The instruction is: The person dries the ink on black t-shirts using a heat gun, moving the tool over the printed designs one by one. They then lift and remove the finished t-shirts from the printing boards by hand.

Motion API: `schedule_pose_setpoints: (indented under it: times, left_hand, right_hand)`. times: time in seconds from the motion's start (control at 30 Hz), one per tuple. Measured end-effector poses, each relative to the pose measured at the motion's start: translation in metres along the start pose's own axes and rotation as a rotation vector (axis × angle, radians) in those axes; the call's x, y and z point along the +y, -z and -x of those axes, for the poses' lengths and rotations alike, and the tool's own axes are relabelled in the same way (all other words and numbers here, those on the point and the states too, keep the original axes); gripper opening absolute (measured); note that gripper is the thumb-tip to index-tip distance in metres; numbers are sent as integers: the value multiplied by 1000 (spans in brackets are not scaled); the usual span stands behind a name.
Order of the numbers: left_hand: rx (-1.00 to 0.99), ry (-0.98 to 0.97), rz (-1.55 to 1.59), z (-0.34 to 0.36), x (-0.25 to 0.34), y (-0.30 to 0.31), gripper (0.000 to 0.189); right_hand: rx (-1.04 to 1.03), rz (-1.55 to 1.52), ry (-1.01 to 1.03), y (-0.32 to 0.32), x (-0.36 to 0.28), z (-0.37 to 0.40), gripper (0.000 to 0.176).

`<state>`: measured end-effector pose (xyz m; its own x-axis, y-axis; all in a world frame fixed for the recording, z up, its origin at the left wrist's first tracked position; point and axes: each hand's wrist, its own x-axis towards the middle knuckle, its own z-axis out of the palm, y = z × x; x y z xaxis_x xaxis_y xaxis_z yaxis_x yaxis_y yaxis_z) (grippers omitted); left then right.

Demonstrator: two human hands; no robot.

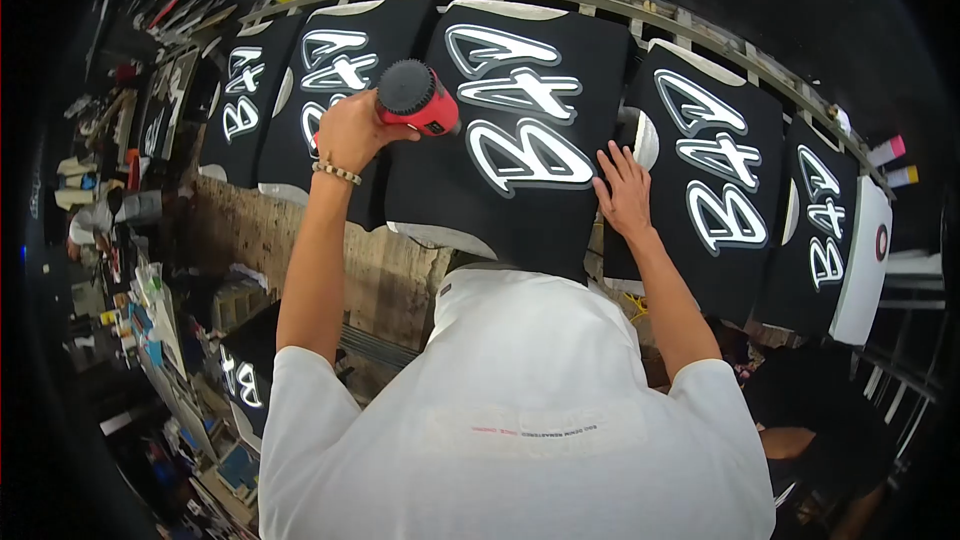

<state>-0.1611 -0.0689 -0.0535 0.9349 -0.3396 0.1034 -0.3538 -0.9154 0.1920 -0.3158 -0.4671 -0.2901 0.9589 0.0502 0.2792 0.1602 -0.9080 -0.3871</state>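
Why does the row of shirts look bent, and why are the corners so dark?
Head view: a fisheye lens bows the shirts into an arc and blackens the corners; the centre, around the heat gun in the left hand, is bright and sharp; the edges are dim.

the person wears a white t-shirt [520, 390] with short sleeves, and it fills the lower middle of the frame. the cloth is plain and loose, with soft folds. a thin line of small print [535, 431], partly red and partly dark, runs across a faintly paler band low on the shirt; it is too small to read. a small dark tab [445, 290] sits near the shirt's upper left edge. a bracelet [337, 172] of pale beads circles the wrist below the left hand [350, 130]. the right hand [625, 190] and both forearms are uncovered.
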Motion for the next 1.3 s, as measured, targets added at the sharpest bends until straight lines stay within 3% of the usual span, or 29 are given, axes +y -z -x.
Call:
schedule_pose_setpoints:
  times: [0.33, 0.87, 1.3]
  left_hand:
    - [-3, 112, 65, 17, 38, -12, 57]
    - [33, 284, -59, 62, 24, -10, 64]
    - [68, 96, 223, 97, 58, -32, 58]
  right_hand:
    - [-46, 28, 82, 6, 7, 0, 50]
    - [-64, 23, 77, 1, 10, 1, 51]
    - [-71, 59, 69, 1, 8, 0, 51]
